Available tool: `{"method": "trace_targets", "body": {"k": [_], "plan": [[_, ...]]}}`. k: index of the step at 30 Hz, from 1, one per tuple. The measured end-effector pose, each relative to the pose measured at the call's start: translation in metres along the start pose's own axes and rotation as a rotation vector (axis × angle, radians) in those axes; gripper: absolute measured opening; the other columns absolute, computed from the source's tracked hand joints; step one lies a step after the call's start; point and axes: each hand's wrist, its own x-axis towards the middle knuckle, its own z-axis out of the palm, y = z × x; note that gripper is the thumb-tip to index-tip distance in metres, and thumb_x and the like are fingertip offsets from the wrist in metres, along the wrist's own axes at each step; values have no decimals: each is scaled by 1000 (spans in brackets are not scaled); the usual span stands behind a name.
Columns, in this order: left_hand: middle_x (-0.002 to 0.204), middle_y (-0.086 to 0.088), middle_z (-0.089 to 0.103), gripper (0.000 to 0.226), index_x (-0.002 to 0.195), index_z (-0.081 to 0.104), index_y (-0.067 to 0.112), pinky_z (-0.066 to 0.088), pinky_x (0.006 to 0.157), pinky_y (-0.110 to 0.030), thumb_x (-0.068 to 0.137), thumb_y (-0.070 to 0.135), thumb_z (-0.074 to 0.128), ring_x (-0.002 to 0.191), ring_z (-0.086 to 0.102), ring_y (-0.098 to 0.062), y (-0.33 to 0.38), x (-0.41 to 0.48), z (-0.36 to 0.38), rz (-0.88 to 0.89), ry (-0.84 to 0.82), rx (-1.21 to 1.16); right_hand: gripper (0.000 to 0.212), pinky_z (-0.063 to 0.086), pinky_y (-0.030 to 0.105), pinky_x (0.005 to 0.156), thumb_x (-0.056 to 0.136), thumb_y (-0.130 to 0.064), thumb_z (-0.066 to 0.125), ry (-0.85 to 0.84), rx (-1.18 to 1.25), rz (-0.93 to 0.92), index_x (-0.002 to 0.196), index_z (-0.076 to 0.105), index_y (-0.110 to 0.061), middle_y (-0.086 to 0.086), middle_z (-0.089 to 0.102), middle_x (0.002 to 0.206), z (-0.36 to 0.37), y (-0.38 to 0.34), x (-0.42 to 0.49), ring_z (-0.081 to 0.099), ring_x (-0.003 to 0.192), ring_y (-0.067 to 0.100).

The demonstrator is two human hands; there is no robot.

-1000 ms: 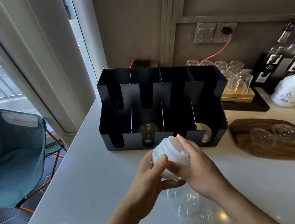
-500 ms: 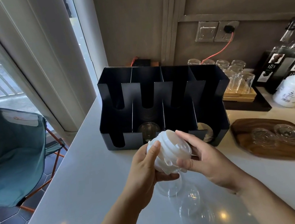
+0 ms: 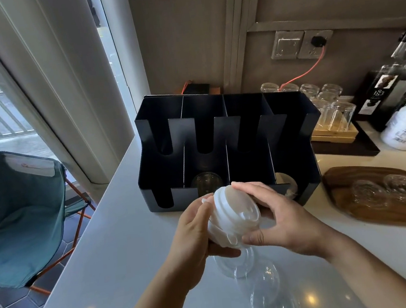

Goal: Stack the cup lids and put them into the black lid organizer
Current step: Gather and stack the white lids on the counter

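A: Through the head camera, where is the stack of white plastic cup lids (image 3: 232, 216)?

B: It is held in the air above the white bench (image 3: 103, 261), just in front of the black slotted lid organizer (image 3: 160, 168) and in none of its compartments. It is tilted, with its top face turned up and to the right.

A: And the hands?

B: The left hand (image 3: 193, 233) curls its fingers round the stack's lower left side. The right hand (image 3: 283, 223) grips the top lid's rim, fingers over the far edge and thumb at the near edge. Both are gripping the stack.

A: How many lids are in it?

B: I cannot tell. The ribs run together, and the left palm hides the bottom.

A: Is anything in the organizer?

B: A clear round thing (image 3: 206, 182) shows through the second front slot. A pale round thing (image 3: 286, 182) sits in the rightmost compartment, partly behind the right hand. Neither is easy to identify.

A: What is below the hands?

B: Clear dome lids (image 3: 262, 283) lie overlapping on the bench, partly under the hands, and I cannot count them. More clear lids (image 3: 368, 192) sit on a dark wooden board (image 3: 339, 181) at the right. The glass bottles (image 3: 382, 93) beyond it are cut off by the frame edge.
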Motion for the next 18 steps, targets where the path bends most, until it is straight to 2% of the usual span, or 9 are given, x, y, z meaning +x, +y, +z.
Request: {"method": "trace_targets", "body": {"k": [5,7,9,12,14,18], "plan": [[113,-18,71,35,117,75,31,64,60,-47,110,28,41,83,78,-33,2,3,-2,0,-8,83,95,39,22,107,71,-36,89,-155,-189,2,143,31,-57,-36,35,138,-15,-7,12,37,131,-10],[114,-18,71,37,116,75,32,64,58,-45,111,27,39,84,78,-32,5,4,-2,9,-10,79,95,40,26,109,70,-36,90,-183,-171,4,143,33,-57,-35,36,139,-20,-9,17,39,133,-6],[113,-16,72,40,112,77,33,63,56,-43,111,25,38,85,78,-33,7,6,-2,13,4,63,92,46,35,108,67,-32,92,-172,-90,14,140,39,-54,-28,46,138,-23,-10,22,46,132,2],[106,-14,76,43,104,80,36,62,54,-42,111,25,39,82,78,-34,10,7,-2,12,31,11,88,54,44,100,66,-21,93,-109,105,6,138,48,-42,-12,61,131,-22,-7,23,57,126,15],[101,-9,79,44,104,80,38,63,56,-43,111,28,38,82,79,-35,11,8,-3,27,41,-18,88,55,45,98,68,-13,91,-74,222,-5,141,48,-36,-11,63,130,-18,-5,22,60,124,18],[98,-3,80,47,101,81,38,64,55,-45,112,28,36,85,78,-34,10,8,-3,42,73,-79,85,56,42,95,70,-12,86,40,428,-15,144,47,-30,-8,59,136,-11,-1,21,62,123,22]]}}
